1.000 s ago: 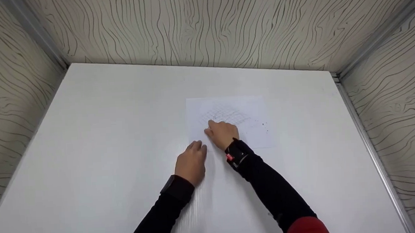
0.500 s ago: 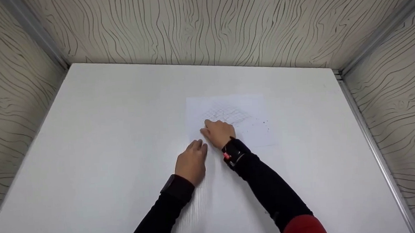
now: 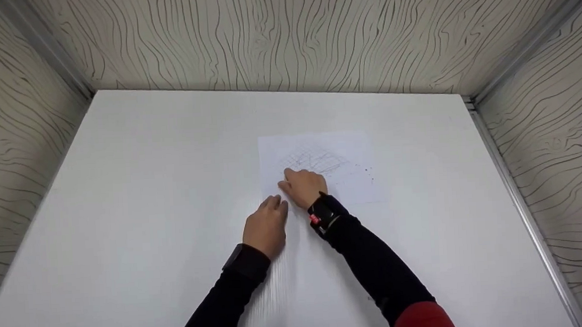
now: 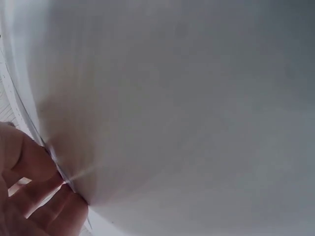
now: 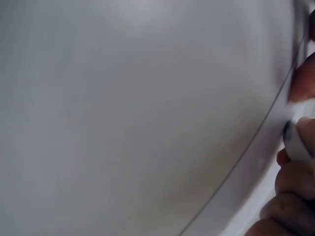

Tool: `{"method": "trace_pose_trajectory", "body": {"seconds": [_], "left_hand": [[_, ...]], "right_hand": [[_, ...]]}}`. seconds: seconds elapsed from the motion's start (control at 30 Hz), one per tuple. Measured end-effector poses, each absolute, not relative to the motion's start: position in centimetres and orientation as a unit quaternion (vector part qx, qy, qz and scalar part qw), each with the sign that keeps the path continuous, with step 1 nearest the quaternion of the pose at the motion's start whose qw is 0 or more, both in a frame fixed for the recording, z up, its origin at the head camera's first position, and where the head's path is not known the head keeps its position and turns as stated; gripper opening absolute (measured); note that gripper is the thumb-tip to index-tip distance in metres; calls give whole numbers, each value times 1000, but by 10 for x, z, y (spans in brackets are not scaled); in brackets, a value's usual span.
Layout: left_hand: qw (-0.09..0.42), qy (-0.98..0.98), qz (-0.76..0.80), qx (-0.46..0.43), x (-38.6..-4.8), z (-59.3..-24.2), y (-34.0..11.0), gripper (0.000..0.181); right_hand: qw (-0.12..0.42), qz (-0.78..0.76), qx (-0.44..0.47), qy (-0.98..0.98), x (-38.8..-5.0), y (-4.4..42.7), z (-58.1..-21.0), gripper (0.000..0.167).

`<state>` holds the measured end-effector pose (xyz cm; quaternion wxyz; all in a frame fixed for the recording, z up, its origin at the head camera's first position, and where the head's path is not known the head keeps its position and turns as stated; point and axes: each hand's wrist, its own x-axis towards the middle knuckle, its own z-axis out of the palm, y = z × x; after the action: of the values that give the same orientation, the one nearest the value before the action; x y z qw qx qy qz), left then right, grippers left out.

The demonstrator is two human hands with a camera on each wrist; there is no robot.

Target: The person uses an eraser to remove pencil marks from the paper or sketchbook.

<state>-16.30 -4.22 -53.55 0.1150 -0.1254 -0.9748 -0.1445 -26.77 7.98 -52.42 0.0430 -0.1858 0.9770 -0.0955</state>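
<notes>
Head view: thin white paper sheet flat on white table, just right of centre; grey criss-cross lines over its middle, dark specks toward the right side. Left hand: fingers slightly bent, small gaps between some, tips touching the sheet's near edge. Right hand over the sheet, fingers curled round a small whitish object, dark at one end, partly hidden; exact kind can't tell.
</notes>
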Motion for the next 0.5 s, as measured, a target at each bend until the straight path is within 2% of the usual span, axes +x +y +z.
{"method": "trace_pose_trajectory", "body": {"seconds": [0.13, 0.33, 0.5], "left_hand": [[97, -977, -147, -122, -162, -535, -41, 35], [82, -980, -145, -113, -162, -539, -40, 35], [87, -980, -139, -113, -160, -540, -42, 31]], "right_hand": [[18, -79, -138, 987, -280, 107, -526, 31], [15, -54, -76, 996, -293, 152, -527, 31], [16, -59, -85, 995, -285, 144, -528, 29]]}}
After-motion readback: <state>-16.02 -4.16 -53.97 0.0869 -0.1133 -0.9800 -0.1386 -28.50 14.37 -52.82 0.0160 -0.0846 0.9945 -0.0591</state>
